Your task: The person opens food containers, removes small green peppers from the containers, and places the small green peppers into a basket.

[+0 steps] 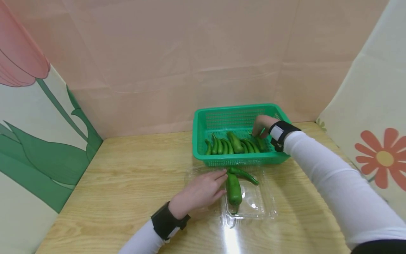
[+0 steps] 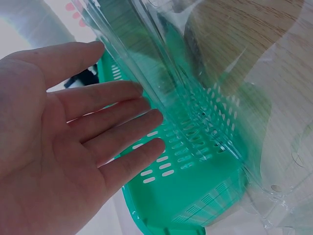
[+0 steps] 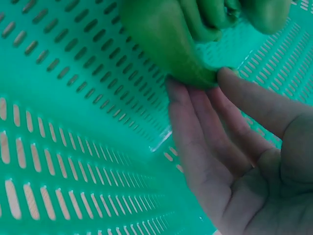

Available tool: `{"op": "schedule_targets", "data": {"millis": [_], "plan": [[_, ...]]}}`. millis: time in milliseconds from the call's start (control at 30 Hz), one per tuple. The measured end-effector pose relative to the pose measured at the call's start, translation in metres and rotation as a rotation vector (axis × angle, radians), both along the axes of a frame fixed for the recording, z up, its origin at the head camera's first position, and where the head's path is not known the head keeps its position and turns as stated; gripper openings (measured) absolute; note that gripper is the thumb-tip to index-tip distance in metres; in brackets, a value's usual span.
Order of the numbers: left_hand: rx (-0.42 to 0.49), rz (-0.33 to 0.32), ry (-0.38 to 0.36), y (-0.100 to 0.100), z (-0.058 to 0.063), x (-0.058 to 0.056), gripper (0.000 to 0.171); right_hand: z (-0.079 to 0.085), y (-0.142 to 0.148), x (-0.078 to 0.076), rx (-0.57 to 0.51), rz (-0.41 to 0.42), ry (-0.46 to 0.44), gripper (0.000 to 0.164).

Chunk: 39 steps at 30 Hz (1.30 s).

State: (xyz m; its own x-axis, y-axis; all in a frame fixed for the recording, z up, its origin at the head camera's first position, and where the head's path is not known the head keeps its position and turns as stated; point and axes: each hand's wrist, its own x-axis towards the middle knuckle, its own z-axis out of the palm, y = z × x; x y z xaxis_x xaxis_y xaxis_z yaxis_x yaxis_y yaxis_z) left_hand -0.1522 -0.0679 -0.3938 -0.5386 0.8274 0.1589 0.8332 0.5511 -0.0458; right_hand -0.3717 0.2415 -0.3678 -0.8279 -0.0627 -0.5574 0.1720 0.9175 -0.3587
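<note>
In the head view my right hand (image 1: 264,125) reaches into a green plastic basket (image 1: 198,135) at its right side. The right wrist view shows its thumb and fingertips pinching the end of a green pepper (image 3: 168,46), the rightmost in a row. My left hand (image 1: 201,189), fingers straight, lies at the middle of an opened clear plastic clamshell box (image 1: 252,208). In the left wrist view the fingertips are right at the clear wall (image 2: 146,83). Inside the box are a thick green pepper (image 1: 234,190) and a slender curved one (image 1: 245,174) behind it.
Several more green peppers (image 1: 235,143) lie side by side along the basket's front. Box and basket stand on a wood-grain table (image 1: 136,176). A pink cloth wall (image 1: 152,70) rises behind, with flower-printed panels (image 1: 383,158) on both sides.
</note>
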Motion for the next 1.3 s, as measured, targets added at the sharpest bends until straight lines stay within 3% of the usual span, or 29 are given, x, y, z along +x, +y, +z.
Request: {"op": "schedule_targets", "data": {"millis": [267, 467, 733, 1067, 1300], "plan": [[-0.005, -0.006, 0.01, 0.0, 0.0, 0.001, 0.049, -0.008, -0.005, -0.001, 0.14, 0.018, -0.051, 0.03], [0.0, -0.013, 0.012, 0.0, -0.001, 0.0, 0.05, -0.008, -0.006, 0.003, 0.174, 0.033, -0.062, 0.032], [0.008, -0.022, 0.021, 0.0, -0.002, -0.001, 0.05, -0.006, -0.007, 0.006, 0.148, 0.042, -0.099, 0.034], [0.006, -0.012, 0.008, 0.0, -0.002, -0.001, 0.05, 0.003, -0.01, 0.017, 0.116, 0.091, -0.084, 0.035], [0.01, -0.015, 0.013, 0.0, -0.002, -0.003, 0.05, 0.005, -0.008, 0.016, 0.121, 0.106, -0.089, 0.036]]}}
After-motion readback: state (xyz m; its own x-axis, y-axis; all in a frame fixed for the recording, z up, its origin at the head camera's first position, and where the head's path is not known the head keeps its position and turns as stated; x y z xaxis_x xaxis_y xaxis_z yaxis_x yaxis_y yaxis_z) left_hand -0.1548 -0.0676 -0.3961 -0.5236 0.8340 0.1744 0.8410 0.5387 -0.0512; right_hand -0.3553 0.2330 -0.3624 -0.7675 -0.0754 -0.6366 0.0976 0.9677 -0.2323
